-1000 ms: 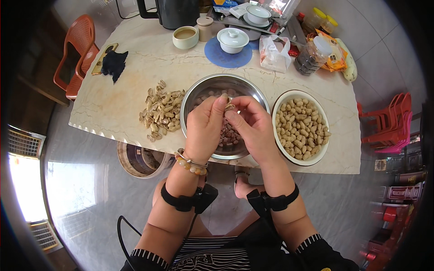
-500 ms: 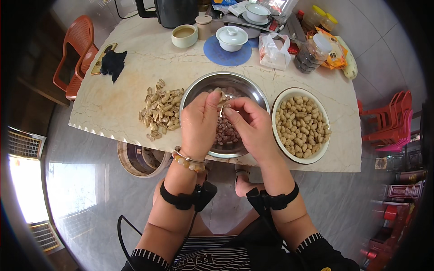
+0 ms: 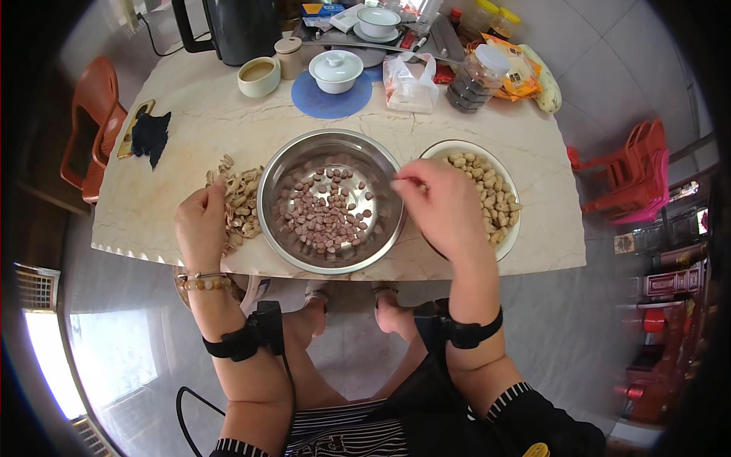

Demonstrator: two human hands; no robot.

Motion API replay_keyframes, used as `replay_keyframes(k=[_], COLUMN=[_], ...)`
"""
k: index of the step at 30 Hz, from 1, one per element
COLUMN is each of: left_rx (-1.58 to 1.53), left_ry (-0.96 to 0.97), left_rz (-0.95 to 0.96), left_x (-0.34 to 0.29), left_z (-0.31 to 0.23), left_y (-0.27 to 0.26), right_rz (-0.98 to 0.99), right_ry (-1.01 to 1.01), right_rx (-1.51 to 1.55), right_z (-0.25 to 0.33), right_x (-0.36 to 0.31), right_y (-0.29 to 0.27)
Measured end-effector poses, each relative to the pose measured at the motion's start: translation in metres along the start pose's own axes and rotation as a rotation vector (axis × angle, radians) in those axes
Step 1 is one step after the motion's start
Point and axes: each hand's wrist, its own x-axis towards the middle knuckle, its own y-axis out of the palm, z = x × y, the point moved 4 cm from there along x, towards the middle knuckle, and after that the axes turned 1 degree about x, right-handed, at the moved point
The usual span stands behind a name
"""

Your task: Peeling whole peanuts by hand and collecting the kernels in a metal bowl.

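Observation:
My left hand (image 3: pixel 201 230) is at the near left side of a pile of peanut shells (image 3: pixel 242 199), its fingers curled together; whether a shell is in them I cannot make out. My right hand (image 3: pixel 448 204) hovers between the basin and the bowl of peanuts, thumb and fingertips pinched by the basin's right rim; anything between them is too small to tell. The stainless steel basin (image 3: pixel 274 242) holds many loose reddish shelled peanut kernels (image 3: pixel 326 222). Unshelled peanuts (image 3: pixel 491 190) fill a white bowl (image 3: pixel 512 238), partly hidden by my right hand.
A lidded white cup (image 3: pixel 336 70) stands on a blue round mat (image 3: pixel 329 105) at the back. Nearby are a tan mug (image 3: pixel 260 78), dark kettle (image 3: pixel 240 30), plastic bag (image 3: pixel 410 82) and dark-filled jar (image 3: pixel 476 80). A black cloth (image 3: pixel 150 137) lies far left. Below the table's front edge sits a bucket (image 3: pixel 251 289).
My hands have parted from above the basin. The left went to the shell pile, the right toward the bowl of peanuts. The kernels are now uncovered, and the whole view has shifted.

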Motion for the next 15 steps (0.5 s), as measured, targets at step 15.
replay_keyframes(k=[15], left_rx=[-0.549], left_ry=[0.197], left_rz=[0.013], left_x=[-0.022], left_z=[-0.041], left_y=[0.043], right_rz=[0.258], right_ry=[0.195], right_rx=[-0.136], right_z=[-0.056], right_x=[0.001], right_y=[-0.002])
